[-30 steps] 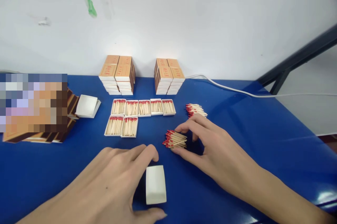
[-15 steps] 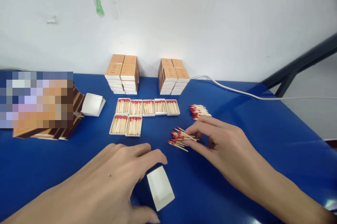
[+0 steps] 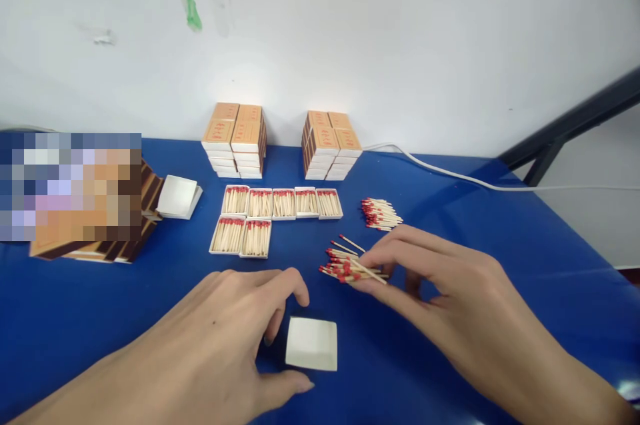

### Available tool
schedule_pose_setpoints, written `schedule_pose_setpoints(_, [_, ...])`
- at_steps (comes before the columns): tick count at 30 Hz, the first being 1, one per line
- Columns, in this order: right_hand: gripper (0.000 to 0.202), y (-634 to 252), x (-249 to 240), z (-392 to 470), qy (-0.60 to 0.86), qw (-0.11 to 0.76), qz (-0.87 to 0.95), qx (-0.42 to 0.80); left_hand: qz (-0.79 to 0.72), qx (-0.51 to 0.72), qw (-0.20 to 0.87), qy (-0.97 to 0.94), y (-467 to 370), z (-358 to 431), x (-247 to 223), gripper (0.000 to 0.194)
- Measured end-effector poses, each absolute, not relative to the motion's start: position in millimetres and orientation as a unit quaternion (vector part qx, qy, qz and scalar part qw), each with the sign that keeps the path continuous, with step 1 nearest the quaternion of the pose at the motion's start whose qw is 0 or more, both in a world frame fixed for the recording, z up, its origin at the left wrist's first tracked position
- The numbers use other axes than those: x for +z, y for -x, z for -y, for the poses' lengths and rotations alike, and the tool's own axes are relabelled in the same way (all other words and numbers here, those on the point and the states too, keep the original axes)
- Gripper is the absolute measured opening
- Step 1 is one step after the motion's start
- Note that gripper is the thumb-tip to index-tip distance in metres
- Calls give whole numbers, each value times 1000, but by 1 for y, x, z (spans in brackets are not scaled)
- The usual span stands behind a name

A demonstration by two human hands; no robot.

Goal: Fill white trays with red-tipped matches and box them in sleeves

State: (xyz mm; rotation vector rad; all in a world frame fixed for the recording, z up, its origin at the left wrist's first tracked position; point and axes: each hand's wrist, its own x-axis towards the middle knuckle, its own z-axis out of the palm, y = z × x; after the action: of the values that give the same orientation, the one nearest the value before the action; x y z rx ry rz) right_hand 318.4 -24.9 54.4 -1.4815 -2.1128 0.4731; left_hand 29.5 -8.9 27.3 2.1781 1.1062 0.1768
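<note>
My right hand (image 3: 435, 285) pinches a bunch of red-tipped matches (image 3: 353, 268) between thumb and fingertips, low over the blue table; a few loose ones lie just beyond. Behind that hand lies another pile of matches (image 3: 380, 213). My left hand (image 3: 235, 338) is open, thumb and fingers curved apart with nothing between them. Just right of its fingers sits a white matchbox tray (image 3: 311, 344) with nothing in it. Farther back, several trays filled with matches (image 3: 260, 204) stand in two rows, heads pointing away from me.
Two stacks of closed matchboxes, the left stack (image 3: 233, 135) and the right stack (image 3: 330, 138), stand near the wall. White trays (image 3: 179, 197) rest at left beside a heap of matchbox sleeves (image 3: 150, 192), partly blurred out. A white cable (image 3: 425, 164) runs along the back right.
The white tray by my left hand has turned from slanted to nearly square-on. My right hand has shifted slightly right and gathers the matches more tightly. My left fingers have curled a little.
</note>
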Motion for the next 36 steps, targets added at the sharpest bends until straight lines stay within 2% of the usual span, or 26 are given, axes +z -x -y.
schedule_pose_setpoints(4, [14, -305, 50, 41, 506, 263, 793, 215, -425, 77, 346, -833, -30, 7, 27, 28])
schedule_pose_setpoints(8, [11, -298, 42, 52, 471, 237, 815, 239, -426, 83, 369, -822, -32, 7, 25, 23])
schedule_pose_setpoints(12, [15, -293, 42, 55, 466, 190, 827, 252, -425, 112, 370, -818, -36, 10, 23, 23])
schedule_pose_setpoints(17, [27, -285, 44, 52, 432, 158, 863, 210, -423, 137, 346, -826, -40, 13, 18, 22])
schedule_pose_setpoints(24, [15, -288, 41, 43, 418, 197, 857, 229, -444, 127, 346, -817, -41, 11, 19, 22])
schedule_pose_setpoints(29, [16, -301, 45, 27, 421, 160, 842, 297, -460, 122, 351, -806, -40, 10, 20, 24])
schedule_pose_setpoints(33, [17, -302, 47, 18, 411, 136, 835, 340, -466, 123, 401, -779, -37, 8, 26, 30])
schedule_pose_setpoints(36, [10, -299, 42, 15, 407, 169, 829, 344, -465, 116, 451, -753, -34, 4, 28, 24])
